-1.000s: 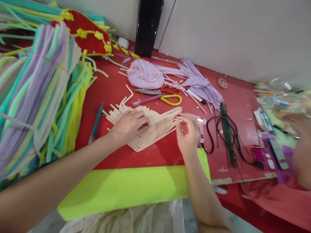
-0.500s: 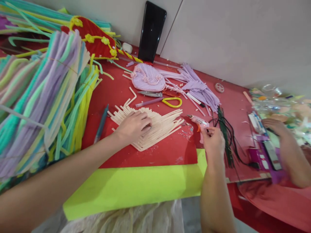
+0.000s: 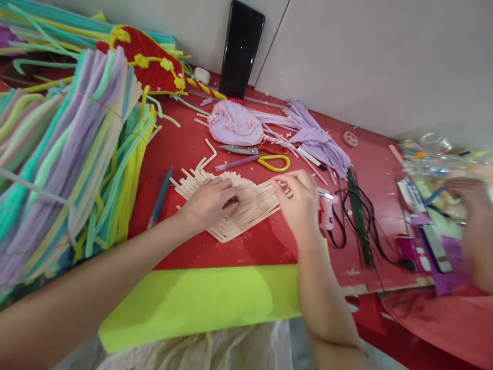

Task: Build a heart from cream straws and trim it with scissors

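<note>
Bent cream pipe cleaners (image 3: 246, 205) lie side by side in a layered, V-shaped panel on a red sheet (image 3: 231, 257). My left hand (image 3: 211, 200) presses down on the panel's left-middle part, its fingers curled together over the strips. Over the right ends of the strips is my right hand (image 3: 298, 198), thumb and fingers closed around some of the ends. Just right of that hand, a pink glue gun (image 3: 327, 209) rests on the table, partly hidden behind it.
Bundled coloured pipe cleaners (image 3: 77, 149) fill the left. Behind the panel lie yellow-handled scissors (image 3: 273, 163), a lilac pipe-cleaner piece (image 3: 234, 123) and a phone (image 3: 242, 49) leaning on the wall. A pen (image 3: 159, 198) lies left; another person's hand (image 3: 468, 190) is at right.
My right hand has let go of the glue gun, now lying on the table, and moved left onto the panel's right ends. My left hand has stayed in place.
</note>
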A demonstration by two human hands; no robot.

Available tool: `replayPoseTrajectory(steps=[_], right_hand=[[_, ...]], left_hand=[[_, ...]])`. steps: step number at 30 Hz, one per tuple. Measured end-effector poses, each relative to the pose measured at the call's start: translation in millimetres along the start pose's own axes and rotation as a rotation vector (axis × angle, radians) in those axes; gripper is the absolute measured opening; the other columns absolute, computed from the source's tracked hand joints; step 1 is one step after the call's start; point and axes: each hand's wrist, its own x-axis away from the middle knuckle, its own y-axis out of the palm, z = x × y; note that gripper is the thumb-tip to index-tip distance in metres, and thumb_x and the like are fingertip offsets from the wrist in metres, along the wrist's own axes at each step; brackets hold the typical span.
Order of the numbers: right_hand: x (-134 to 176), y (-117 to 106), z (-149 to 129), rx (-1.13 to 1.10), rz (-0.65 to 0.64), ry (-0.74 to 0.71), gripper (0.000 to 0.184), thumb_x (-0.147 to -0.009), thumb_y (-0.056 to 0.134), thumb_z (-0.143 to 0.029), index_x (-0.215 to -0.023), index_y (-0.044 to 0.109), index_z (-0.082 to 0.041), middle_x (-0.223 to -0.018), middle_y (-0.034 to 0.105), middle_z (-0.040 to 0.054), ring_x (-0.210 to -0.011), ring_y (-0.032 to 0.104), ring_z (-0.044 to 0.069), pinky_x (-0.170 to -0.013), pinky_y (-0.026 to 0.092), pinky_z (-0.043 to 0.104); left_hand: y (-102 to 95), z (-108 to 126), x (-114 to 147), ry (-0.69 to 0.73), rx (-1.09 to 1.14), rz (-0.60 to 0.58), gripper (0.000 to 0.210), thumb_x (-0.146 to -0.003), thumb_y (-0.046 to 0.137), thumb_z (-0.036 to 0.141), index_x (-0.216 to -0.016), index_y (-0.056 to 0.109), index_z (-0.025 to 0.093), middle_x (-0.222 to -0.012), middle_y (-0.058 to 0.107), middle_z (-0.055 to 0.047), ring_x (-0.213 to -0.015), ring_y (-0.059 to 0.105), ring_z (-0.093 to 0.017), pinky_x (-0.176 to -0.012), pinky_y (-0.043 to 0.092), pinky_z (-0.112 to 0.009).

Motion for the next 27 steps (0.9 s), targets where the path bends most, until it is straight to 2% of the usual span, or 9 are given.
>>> replayPoseTrajectory(steps=[4,10,15,27], right_hand=[[9.7,14.1,-6.6,-0.152,-0.148,-0.134,0.011,-0.092,0.057,-0.024,-0.093,0.069,-0.023,-0.089,0.062,0.0048,-0.089,0.058,0.019,-0.084,0.049,0.036],[13.8,13.4,1.3,-0.281,-0.314,-0.215,0.012,-0.091,0.06,-0.023,-0.099,0.069,-0.024,-0.102,0.064,0.0052,-0.1,0.057,0.02,-0.089,0.048,0.036],[14.3,15.6,-2.9,-0.194,-0.353,-0.235,0.014,-0.092,0.059,-0.026,-0.1,0.07,-0.024,-0.102,0.067,0.0055,-0.097,0.057,0.022,-0.089,0.046,0.039],[15.8,16.3,-2.6,-0.217,-0.355,-0.248,0.013,-0.092,0.059,-0.023,-0.1,0.069,-0.021,-0.103,0.066,0.0062,-0.098,0.055,0.021,-0.089,0.045,0.038]], left_hand=[[-4.8,-0.5,-2.2,-0.029,0.059,-0.046,0.01,-0.085,0.058,0.021,-0.09,0.067,0.019,-0.09,0.065,-0.004,-0.089,0.059,-0.02,-0.081,0.045,-0.035],[-10.0,-5.3,-5.2,-0.033,0.162,-0.13,0.009,-0.086,0.061,0.024,-0.091,0.068,0.02,-0.092,0.065,-0.003,-0.088,0.06,-0.018,-0.078,0.045,-0.032],[-11.8,-5.6,-7.0,-0.048,0.179,-0.142,0.008,-0.084,0.061,0.021,-0.089,0.067,0.021,-0.091,0.067,-0.001,-0.088,0.061,-0.018,-0.08,0.043,-0.032],[-15.0,-3.7,-7.7,-0.094,0.216,-0.165,0.011,-0.08,0.065,0.019,-0.091,0.066,0.02,-0.091,0.067,-0.001,-0.087,0.059,-0.018,-0.078,0.042,-0.03]])
